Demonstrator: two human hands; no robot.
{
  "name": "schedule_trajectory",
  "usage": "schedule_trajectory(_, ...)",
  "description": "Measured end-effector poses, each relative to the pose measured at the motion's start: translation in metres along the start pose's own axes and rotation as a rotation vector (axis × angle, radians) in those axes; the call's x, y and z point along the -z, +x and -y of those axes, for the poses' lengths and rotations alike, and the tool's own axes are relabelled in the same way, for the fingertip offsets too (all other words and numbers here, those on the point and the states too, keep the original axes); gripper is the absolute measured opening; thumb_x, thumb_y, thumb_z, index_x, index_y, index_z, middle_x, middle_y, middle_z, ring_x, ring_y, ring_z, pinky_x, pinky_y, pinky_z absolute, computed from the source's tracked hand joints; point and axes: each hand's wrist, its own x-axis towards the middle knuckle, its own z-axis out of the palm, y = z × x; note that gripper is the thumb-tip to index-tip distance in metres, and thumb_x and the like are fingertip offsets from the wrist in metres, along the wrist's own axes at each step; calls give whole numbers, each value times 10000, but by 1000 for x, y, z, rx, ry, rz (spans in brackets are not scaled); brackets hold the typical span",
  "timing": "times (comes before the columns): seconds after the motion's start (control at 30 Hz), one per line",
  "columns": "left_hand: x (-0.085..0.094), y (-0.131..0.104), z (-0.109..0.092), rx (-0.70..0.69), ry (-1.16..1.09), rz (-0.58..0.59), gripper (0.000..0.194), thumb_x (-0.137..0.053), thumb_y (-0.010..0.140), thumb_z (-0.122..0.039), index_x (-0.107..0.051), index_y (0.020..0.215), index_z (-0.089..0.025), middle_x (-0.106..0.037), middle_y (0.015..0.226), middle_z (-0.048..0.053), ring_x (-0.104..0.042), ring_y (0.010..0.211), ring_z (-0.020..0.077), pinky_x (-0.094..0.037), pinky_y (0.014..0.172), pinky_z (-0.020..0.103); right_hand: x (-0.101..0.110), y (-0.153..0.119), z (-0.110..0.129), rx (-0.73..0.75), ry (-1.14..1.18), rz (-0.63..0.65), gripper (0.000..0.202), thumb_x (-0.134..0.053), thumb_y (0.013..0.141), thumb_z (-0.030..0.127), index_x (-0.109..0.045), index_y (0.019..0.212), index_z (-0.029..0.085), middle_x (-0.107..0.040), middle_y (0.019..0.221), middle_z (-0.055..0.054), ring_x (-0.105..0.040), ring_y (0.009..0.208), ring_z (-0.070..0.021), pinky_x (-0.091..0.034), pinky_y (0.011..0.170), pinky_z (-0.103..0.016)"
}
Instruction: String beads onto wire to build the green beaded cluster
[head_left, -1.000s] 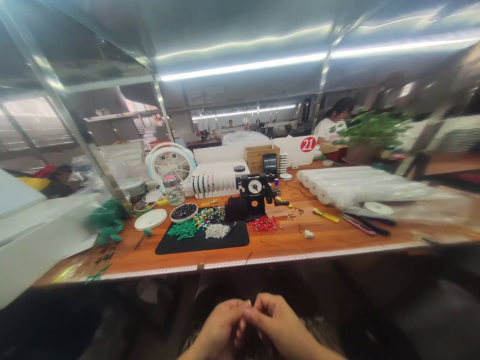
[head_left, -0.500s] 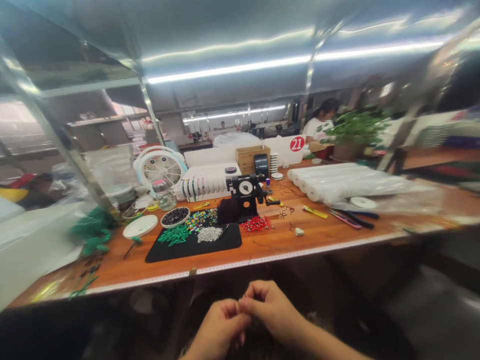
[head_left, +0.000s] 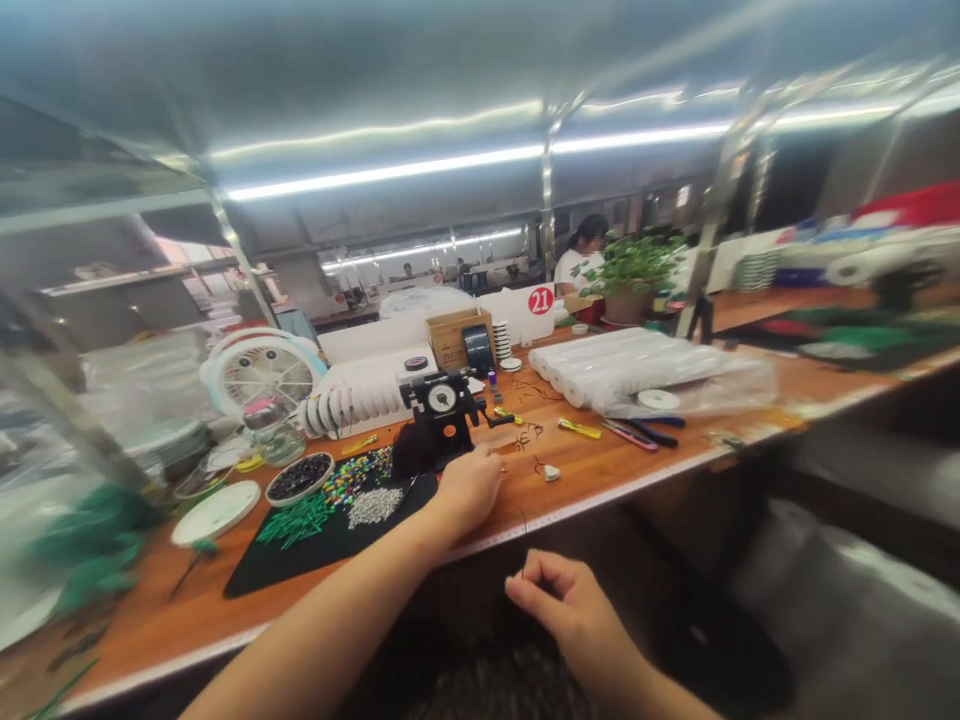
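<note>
My left hand point(head_left: 471, 492) reaches over the table edge to the spot just in front of a black hand-cranked machine with a round dial point(head_left: 441, 398). Its back faces me, so the fingers are mostly hidden. Below the table edge, my right hand point(head_left: 559, 600) is closed in a pinch; a thin dark strand seems to stick out at the fingertips, too fine to name. Left of the left forearm, a black mat point(head_left: 274, 565) bears silver beads point(head_left: 375, 507), green tube pieces point(head_left: 294, 520) and mixed coloured beads point(head_left: 352, 480). A white dish point(head_left: 330, 482) holds black beads.
White rolls in plastic point(head_left: 600, 362) lie at the back right, near pliers point(head_left: 652, 432) and a yellow-labelled tube point(head_left: 579, 428). A fan point(head_left: 262, 370), a glass jar point(head_left: 281, 445) and a white lid point(head_left: 216, 512) stand left. A person point(head_left: 574, 258) sits beyond a potted plant point(head_left: 634, 270).
My hands, together below the table edge before, are now apart. The left has moved forward onto the table by the machine, covering the red pieces there. The view has turned right.
</note>
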Motion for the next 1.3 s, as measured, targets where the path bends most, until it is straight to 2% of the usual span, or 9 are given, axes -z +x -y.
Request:
schedule_trajectory(0.1,-10,27,3,-8,-32,17,122,-515,777,-150,-636,768,-144,-592,914,124,-572,867,271,-422,780,372,2,-3,-1,3,-28,4,276,-584,747,316,-436,570,166,-402,548,41,-350,563,-98,-295,558,-226)
schedule_trajectory(0.23,-13,42,8,37,-162,-26,108,-567,676,-82,-626,622,-154,-620,770,92,-583,789,251,-415,734,337,5,-6,0,4,-60,29,266,-581,740,313,-441,568,165,-412,545,37,-368,566,-102,-305,561,-227)
schedule_trajectory(0.5,-10,32,9,283,-579,-372,153,-537,749,-250,-646,694,-159,-649,694,56,-584,689,210,-404,665,301,-3,-7,-13,-23,-44,63,238,-591,722,290,-471,563,160,-455,545,26,-406,568,-108,-324,560,-228)
schedule_trajectory(0.67,0,23,5,357,-846,-458,120,-602,698,-279,-639,682,-166,-630,672,38,-572,664,187,-404,629,277,-7,-7,-16,-9,-57,91,245,-591,717,296,-463,556,162,-463,538,23,-405,554,-107,-318,543,-226)
schedule_trajectory(0.77,14,2,-2,412,-1046,-383,161,-599,707,-313,-598,712,-152,-627,662,55,-578,591,173,-391,504,246,-2,-5,-9,16,-36,79,280,-587,738,331,-446,561,166,-428,526,34,-373,541,-99,-305,535,-226)
schedule_trajectory(0.87,30,-35,-10,479,-1392,-224,134,-632,690,-246,-542,702,-148,-641,716,78,-599,612,154,-375,460,196,3,0,1,59,-28,41,298,-588,756,354,-440,576,167,-395,537,44,-336,544,-92,-294,535,-222)
schedule_trajectory(0.97,39,-74,-14,518,-1647,-75,176,-690,658,-179,-521,687,-139,-583,604,20,-530,508,92,-378,448,165,1,6,11,91,-22,40,303,-600,760,370,-452,590,167,-415,550,43,-345,551,-93,-302,540,-220)
schedule_trajectory(1.13,38,-119,-11,525,-1748,99,222,-706,688,-198,-519,792,-139,-544,546,-8,-456,420,66,-327,388,147,-18,15,23,131,-5,98,279,-621,754,372,-523,605,158,-540,587,16,-456,591,-115,-359,596,-234)
schedule_trajectory(1.3,27,-137,-4,510,-1815,88,232,-709,697,-216,-491,744,-152,-521,503,-26,-411,370,45,-266,363,134,-36,17,31,117,61,188,260,-632,751,370,-552,615,162,-640,624,-13,-541,620,-140,-399,634,-250)
